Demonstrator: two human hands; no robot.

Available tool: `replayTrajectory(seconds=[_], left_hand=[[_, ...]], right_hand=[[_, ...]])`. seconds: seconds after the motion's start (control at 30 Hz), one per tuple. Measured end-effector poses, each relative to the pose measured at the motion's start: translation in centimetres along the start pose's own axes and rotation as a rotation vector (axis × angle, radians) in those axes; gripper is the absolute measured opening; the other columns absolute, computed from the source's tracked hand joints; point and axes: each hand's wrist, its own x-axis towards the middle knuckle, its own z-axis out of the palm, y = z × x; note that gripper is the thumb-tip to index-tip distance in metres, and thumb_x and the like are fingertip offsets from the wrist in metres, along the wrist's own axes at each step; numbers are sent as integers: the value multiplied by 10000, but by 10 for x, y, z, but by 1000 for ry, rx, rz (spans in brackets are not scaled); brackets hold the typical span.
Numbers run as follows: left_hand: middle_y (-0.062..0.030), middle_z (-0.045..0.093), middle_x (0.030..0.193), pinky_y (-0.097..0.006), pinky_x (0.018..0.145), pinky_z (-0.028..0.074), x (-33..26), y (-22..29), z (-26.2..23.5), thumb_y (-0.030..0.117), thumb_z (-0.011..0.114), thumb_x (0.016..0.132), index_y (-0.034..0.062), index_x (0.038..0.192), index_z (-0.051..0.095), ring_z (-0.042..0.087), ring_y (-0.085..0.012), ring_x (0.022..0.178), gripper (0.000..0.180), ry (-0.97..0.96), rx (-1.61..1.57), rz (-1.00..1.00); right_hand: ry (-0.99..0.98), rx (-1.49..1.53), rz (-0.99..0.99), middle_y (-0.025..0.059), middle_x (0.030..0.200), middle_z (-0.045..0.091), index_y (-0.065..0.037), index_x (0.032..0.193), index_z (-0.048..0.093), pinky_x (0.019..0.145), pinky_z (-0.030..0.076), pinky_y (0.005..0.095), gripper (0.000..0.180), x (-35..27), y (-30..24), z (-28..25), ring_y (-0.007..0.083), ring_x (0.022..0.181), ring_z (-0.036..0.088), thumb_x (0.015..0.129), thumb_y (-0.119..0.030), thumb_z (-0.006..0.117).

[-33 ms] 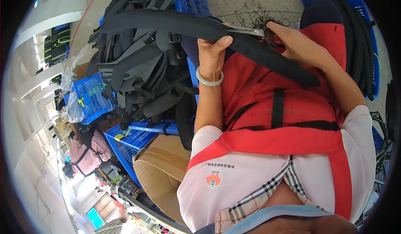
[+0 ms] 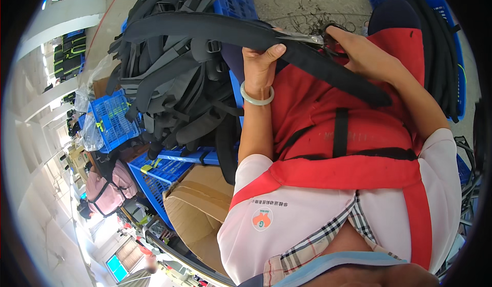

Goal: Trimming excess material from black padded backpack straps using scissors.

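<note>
A long black padded strap (image 2: 205,28) stretches from the upper left across my lap, its right end over my red apron (image 2: 307,110). My left hand (image 2: 259,64) is closed around its middle, thumb on top. Past the strap's far edge, my right hand (image 2: 366,54) holds a pair of scissors (image 2: 307,39), blades pointing left toward my left fingers. Its fingers are partly hidden behind the handles. Whether the blades touch the strap I cannot tell. On the left, a heap of black and grey straps (image 2: 179,89) with buckles lies close to my left arm.
A blue crate (image 2: 464,77) with black padded pieces stands at the far right. Blue crates (image 2: 110,120) and an open cardboard box (image 2: 197,205) stand at the left. Dark thread scraps (image 2: 318,18) litter the floor ahead. A person in pink (image 2: 110,184) is in the left background.
</note>
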Motion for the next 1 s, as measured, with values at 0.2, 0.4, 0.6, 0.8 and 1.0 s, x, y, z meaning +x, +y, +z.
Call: replayTrajectory(seconds=[0.2, 0.4, 0.6, 0.8, 1.0], left_hand=[[-68, 664, 980, -338, 854, 500, -1, -7, -1, -74, 741, 735, 37, 1013, 627, 636, -185, 898, 320, 23, -19, -8], [-58, 659, 963, -336, 854, 499, 1, -5, 0, -68, 723, 758, 46, 986, 633, 630, -177, 878, 270, 13, -57, -43], [-71, 660, 965, -346, 820, 518, 0, 10, 8, -4, 673, 830, 28, 982, 644, 641, -198, 870, 158, 78, -174, 4], [-61, 668, 939, -326, 814, 518, -2, -4, 4, -30, 692, 805, 28, 977, 655, 644, -178, 849, 185, 47, -118, -31], [-60, 672, 925, -321, 801, 520, -3, -7, -1, -31, 698, 799, 30, 972, 656, 646, -179, 837, 189, 67, -145, -24]], right_hand=[[-17, -77, 38, 241, 902, 630, -22, 1130, 443, 716, 470, 478, 424, 12, 8, 14, 435, 861, 601, 808, -178, 670], [42, -40, -6, 235, 821, 629, -17, 1034, 477, 680, 474, 480, 313, 13, 13, 17, 426, 802, 612, 830, -171, 657], [84, 45, 4, 230, 849, 615, -17, 1010, 503, 687, 467, 429, 287, 12, 18, 23, 423, 835, 603, 810, -135, 670], [155, 65, -66, 218, 859, 618, -10, 1039, 461, 695, 467, 434, 304, 17, 4, 30, 413, 834, 606, 821, -109, 648], [36, 58, 10, 216, 818, 614, -8, 1062, 458, 671, 467, 452, 316, 18, -3, 26, 417, 798, 609, 837, -132, 644]])
